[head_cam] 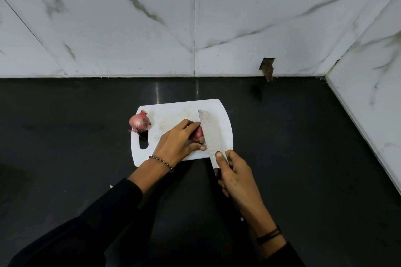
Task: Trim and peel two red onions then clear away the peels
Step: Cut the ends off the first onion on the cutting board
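Because the left hand (178,143) curls over an onion (198,133) with its fingertips right against the flat of the knife (211,134), the plain risk is a nicked finger: the blade stands on edge at the onion's right end, and any roll of that round bulb would carry the fingers under it. The right hand (234,178) is wrapped round the handle with the thumb pressed onto the blade's heel, a firm hold, though a dry, papery skin may let the edge skate rather than bite. The board (171,112) sits on a glossy black counter (65,136) and looks light, so it could slide under a hard push. The second onion (139,122) rests unpeeled at the board's left edge, beside the handle slot, close enough to the rim to roll off if the board is jolted. The board is white plastic, rounded at the corners, scuffed and faintly stained. The knife is broad, pale steel, with a row of dimples near its edge. Both onions are pinkish-red; the second has a wispy tuft on top. Behind, veined white marble tiles (108,28) shine.
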